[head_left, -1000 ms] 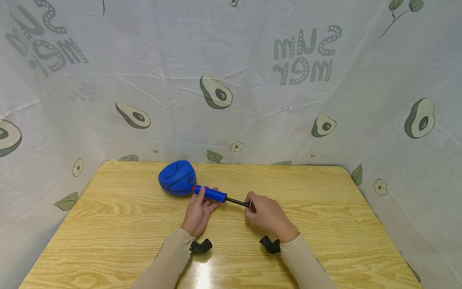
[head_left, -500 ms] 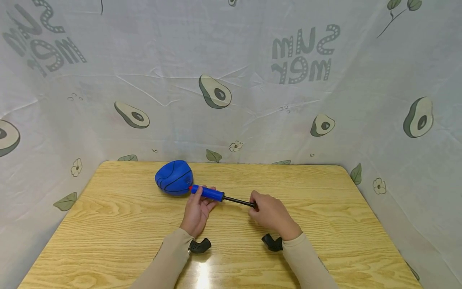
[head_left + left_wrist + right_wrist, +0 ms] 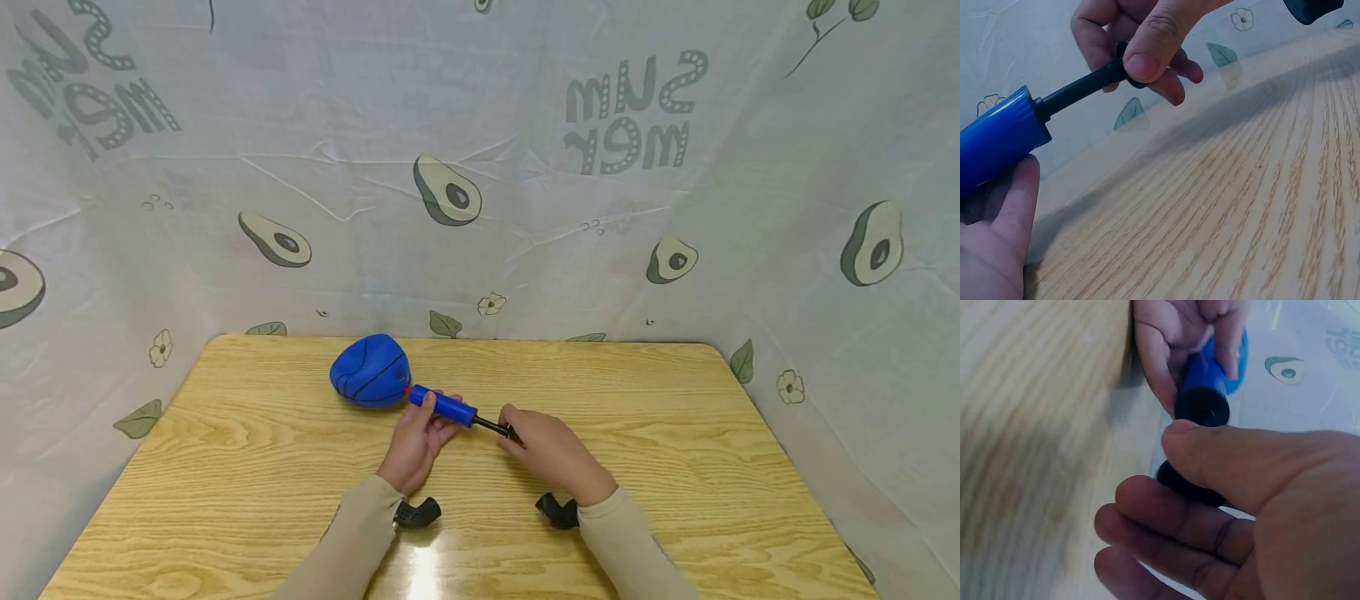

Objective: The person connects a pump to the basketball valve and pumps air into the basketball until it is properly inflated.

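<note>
A blue hand pump (image 3: 444, 406) slants across the middle of the table in the head view. My left hand (image 3: 414, 442) grips its barrel, thumb on top. The pump's red tip meets a dented blue basketball (image 3: 371, 372) with black lines, which sits at the back left. My right hand (image 3: 553, 450) pinches the black handle (image 3: 1132, 65) between thumb and fingers. A short length of black rod (image 3: 1082, 89) shows between barrel and handle. In the right wrist view, the right thumb (image 3: 1210, 453) lies over the handle, and the left hand (image 3: 1172, 337) is beyond it.
The wooden table (image 3: 247, 467) ends at a pale curtain (image 3: 360, 258) printed with avocados and leaves. Black wrist-worn devices (image 3: 418, 512) sit by both sleeves, close over the tabletop.
The right hand first drew the handle out to the right, then pushed it back left, so less rod shows. The ball and pump shifted slightly left, then back right.
</note>
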### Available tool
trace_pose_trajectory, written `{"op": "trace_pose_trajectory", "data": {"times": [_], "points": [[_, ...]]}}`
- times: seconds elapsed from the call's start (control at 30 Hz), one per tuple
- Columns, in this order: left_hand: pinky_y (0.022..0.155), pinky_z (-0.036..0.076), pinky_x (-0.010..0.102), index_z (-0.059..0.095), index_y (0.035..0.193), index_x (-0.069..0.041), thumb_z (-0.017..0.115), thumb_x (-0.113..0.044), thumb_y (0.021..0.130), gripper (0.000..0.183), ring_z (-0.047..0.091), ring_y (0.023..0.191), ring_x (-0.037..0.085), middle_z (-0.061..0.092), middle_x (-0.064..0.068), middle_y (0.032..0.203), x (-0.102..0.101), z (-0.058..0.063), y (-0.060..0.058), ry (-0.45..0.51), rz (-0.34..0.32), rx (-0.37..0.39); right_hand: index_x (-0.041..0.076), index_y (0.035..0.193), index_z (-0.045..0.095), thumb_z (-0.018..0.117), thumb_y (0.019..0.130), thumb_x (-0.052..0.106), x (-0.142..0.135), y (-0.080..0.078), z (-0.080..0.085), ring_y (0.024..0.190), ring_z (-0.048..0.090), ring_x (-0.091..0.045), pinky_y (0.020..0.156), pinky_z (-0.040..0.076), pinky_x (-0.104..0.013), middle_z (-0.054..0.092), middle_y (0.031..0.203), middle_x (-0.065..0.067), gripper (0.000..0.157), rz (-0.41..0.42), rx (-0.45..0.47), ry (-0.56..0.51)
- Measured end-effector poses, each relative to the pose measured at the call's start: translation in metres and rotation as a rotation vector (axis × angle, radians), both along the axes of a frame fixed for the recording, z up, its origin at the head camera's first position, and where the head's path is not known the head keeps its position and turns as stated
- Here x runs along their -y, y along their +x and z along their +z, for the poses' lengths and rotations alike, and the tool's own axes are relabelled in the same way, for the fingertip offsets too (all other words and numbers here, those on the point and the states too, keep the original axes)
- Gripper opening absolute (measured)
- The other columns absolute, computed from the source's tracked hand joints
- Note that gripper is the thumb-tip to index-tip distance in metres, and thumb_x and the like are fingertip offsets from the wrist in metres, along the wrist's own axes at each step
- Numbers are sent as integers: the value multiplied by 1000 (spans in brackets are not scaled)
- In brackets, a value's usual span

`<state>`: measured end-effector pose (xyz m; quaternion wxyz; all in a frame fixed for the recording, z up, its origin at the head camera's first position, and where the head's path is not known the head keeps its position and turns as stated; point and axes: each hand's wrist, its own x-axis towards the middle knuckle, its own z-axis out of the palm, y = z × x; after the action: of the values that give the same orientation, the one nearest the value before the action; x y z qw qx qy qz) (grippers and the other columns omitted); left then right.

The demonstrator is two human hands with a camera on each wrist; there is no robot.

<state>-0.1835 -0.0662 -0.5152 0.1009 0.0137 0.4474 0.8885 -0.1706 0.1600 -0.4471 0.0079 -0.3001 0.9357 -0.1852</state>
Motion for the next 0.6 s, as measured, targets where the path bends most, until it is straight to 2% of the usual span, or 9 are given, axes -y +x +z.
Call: {"op": "trace_pose_trajectory", "data": {"times": [0.13,0.23,0.43,0.6], "points": [[106,52,34,24,148,6,32,-32,116,50,61,125,20,49,19,142,0,1,1,-51,-42,-7,12,104,58,70,101,19,7,2,-3,62,45,-5,56,41,-23,54,77,9,15,39,-8,-33],[106,52,35,26,148,5,32,-32,116,49,59,128,23,50,19,143,0,1,2,-50,-44,0,12,106,59,70,101,20,10,3,-4,62,45,-4,56,41,-22,54,78,9,15,47,-13,-54],[103,54,35,23,149,5,34,-32,115,51,63,122,20,53,18,138,0,2,2,-11,-21,4,15,104,63,73,99,22,9,3,-5,58,45,-2,52,40,-22,55,74,12,14,-19,-14,-66],[99,56,36,27,146,3,36,-29,115,45,68,114,19,57,17,135,0,3,1,51,25,32,15,103,64,74,97,20,4,3,-4,57,46,-3,51,41,-23,55,72,12,12,-73,11,-49]]}}
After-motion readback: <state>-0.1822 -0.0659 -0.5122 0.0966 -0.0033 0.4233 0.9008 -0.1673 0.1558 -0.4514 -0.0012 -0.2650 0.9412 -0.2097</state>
